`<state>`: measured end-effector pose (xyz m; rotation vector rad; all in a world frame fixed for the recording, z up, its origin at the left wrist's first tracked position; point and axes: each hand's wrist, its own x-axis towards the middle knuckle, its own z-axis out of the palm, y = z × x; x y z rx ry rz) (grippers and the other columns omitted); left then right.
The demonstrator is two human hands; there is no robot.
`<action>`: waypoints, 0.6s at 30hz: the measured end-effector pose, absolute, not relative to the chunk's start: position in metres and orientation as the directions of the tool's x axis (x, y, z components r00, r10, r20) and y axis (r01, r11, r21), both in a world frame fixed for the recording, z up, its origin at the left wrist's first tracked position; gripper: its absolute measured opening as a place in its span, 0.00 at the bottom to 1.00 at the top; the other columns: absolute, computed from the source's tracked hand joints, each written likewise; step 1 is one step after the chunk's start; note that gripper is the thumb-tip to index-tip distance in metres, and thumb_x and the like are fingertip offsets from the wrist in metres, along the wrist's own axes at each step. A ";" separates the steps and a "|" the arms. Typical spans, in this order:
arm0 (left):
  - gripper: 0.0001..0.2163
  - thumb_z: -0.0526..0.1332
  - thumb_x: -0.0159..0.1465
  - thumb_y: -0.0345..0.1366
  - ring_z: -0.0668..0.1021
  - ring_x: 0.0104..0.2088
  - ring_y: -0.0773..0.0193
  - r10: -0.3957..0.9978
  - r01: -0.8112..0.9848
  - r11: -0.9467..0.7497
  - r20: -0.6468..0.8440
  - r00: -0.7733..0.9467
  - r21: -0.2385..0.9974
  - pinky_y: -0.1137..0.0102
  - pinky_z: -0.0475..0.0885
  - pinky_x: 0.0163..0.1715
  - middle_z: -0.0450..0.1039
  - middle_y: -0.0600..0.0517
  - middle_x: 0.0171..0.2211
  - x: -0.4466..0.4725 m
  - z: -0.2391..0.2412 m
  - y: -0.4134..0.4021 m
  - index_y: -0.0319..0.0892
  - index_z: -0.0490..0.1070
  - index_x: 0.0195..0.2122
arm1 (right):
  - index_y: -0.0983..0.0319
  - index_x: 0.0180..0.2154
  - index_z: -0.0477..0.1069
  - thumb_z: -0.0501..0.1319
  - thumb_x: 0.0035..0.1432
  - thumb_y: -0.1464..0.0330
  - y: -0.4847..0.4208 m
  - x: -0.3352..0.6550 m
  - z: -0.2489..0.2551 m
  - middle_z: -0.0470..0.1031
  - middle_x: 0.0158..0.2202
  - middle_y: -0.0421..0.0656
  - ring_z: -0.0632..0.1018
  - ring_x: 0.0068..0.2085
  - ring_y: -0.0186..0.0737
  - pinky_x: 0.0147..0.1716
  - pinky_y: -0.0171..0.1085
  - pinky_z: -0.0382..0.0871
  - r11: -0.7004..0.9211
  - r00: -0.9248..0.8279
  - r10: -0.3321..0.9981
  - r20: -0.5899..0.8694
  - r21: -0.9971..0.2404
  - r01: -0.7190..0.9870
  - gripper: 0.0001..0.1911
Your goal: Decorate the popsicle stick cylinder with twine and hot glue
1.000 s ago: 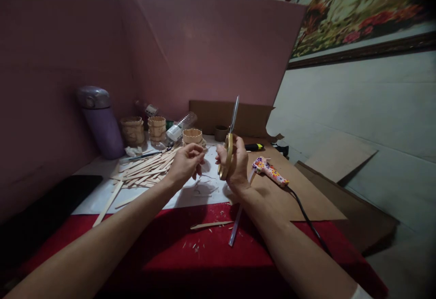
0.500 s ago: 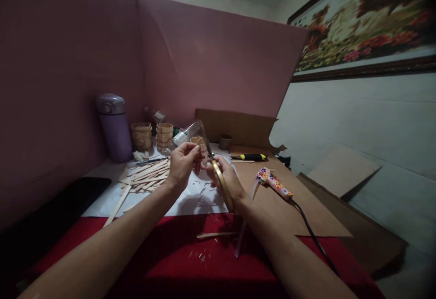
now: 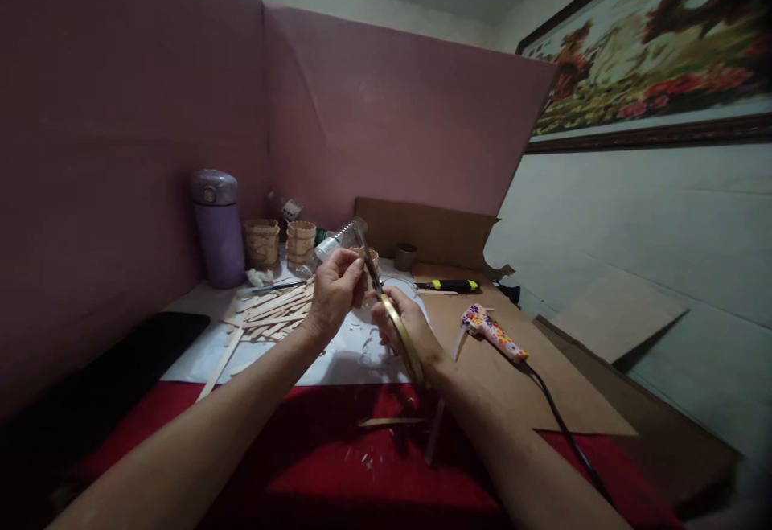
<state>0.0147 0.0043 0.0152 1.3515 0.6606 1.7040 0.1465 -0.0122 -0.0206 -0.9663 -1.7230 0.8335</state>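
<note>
My right hand (image 3: 405,322) grips gold-handled scissors (image 3: 395,321), their dark blades pointing up and away from me. Close beside the blades, my left hand (image 3: 338,282) is closed in a pinch; whatever sits between its fingertips is too small to make out. Under and left of that hand lies a pile of flat wooden craft sticks (image 3: 271,317) on white paper (image 3: 338,365). Small trimmings are scattered on the paper below my hands. Behind my hands, a small wooden-stick cup (image 3: 372,256) is partly hidden.
A purple bottle (image 3: 218,232) and two stick-covered cups (image 3: 261,244) (image 3: 300,244) stand at the back left. On the cardboard (image 3: 512,385) at right rest a flowered glue gun (image 3: 493,333) with a black cord and a yellow-black utility knife (image 3: 452,285). One stick (image 3: 392,422) lies on the red cloth (image 3: 326,449).
The whole view has shifted slightly, so everything appears a little further right. The scissors' blades look closer together, and my left fingers remain pinched beside them.
</note>
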 end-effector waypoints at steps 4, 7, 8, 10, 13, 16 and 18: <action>0.09 0.61 0.57 0.39 0.63 0.09 0.73 0.869 -0.298 -0.485 0.492 -0.057 0.822 0.78 0.55 0.07 0.65 0.60 0.15 0.015 0.012 0.005 0.42 0.61 0.29 | 0.60 0.41 0.68 0.61 0.54 0.54 -0.011 0.147 -0.023 0.66 0.23 0.35 0.66 0.19 0.29 0.20 0.29 0.63 0.476 -0.236 0.873 0.427 -0.852 0.218 0.19; 0.08 0.59 0.59 0.39 0.63 0.09 0.73 0.867 -0.277 -0.490 0.494 -0.058 0.827 0.79 0.54 0.06 0.65 0.60 0.14 0.015 0.011 0.004 0.42 0.61 0.29 | 0.60 0.42 0.68 0.61 0.54 0.53 -0.011 0.147 -0.023 0.66 0.23 0.35 0.65 0.19 0.29 0.19 0.29 0.63 0.480 -0.233 0.871 0.433 -0.851 0.211 0.20; 0.08 0.59 0.59 0.38 0.63 0.09 0.73 0.865 -0.271 -0.494 0.498 -0.061 0.826 0.79 0.53 0.06 0.65 0.61 0.14 0.015 0.012 0.004 0.42 0.60 0.29 | 0.60 0.42 0.68 0.61 0.54 0.52 -0.011 0.147 -0.023 0.66 0.23 0.35 0.65 0.19 0.29 0.18 0.29 0.63 0.477 -0.230 0.872 0.431 -0.853 0.210 0.20; 0.08 0.59 0.60 0.38 0.62 0.08 0.73 0.861 -0.261 -0.503 0.505 -0.066 0.824 0.79 0.53 0.06 0.65 0.61 0.14 0.015 0.012 0.004 0.42 0.60 0.29 | 0.61 0.42 0.68 0.62 0.52 0.52 -0.012 0.146 -0.023 0.66 0.23 0.35 0.65 0.19 0.29 0.17 0.29 0.62 0.463 -0.220 0.880 0.421 -0.864 0.198 0.22; 0.07 0.58 0.60 0.38 0.63 0.08 0.73 0.855 -0.249 -0.512 0.514 -0.062 0.822 0.79 0.52 0.06 0.64 0.61 0.13 0.014 0.012 0.003 0.42 0.60 0.30 | 0.61 0.42 0.68 0.64 0.49 0.52 -0.013 0.144 -0.023 0.67 0.23 0.35 0.66 0.19 0.29 0.17 0.28 0.62 0.416 -0.150 0.905 0.398 -0.902 0.116 0.24; 0.08 0.59 0.60 0.38 0.64 0.09 0.73 0.849 -0.238 -0.508 0.528 0.028 0.828 0.79 0.54 0.07 0.65 0.60 0.14 0.017 0.009 0.002 0.42 0.61 0.30 | 0.61 0.42 0.67 0.66 0.47 0.53 -0.014 0.141 -0.019 0.67 0.23 0.34 0.67 0.19 0.29 0.17 0.28 0.62 0.379 0.027 0.925 0.378 -0.924 -0.053 0.25; 0.08 0.59 0.59 0.39 0.66 0.10 0.72 0.843 -0.222 -0.488 0.522 0.128 0.844 0.78 0.55 0.07 0.67 0.59 0.16 0.021 0.004 0.000 0.42 0.61 0.31 | 0.61 0.42 0.66 0.68 0.45 0.56 -0.015 0.142 -0.015 0.66 0.23 0.32 0.67 0.19 0.28 0.17 0.28 0.62 0.382 0.139 0.921 0.363 -0.912 -0.151 0.24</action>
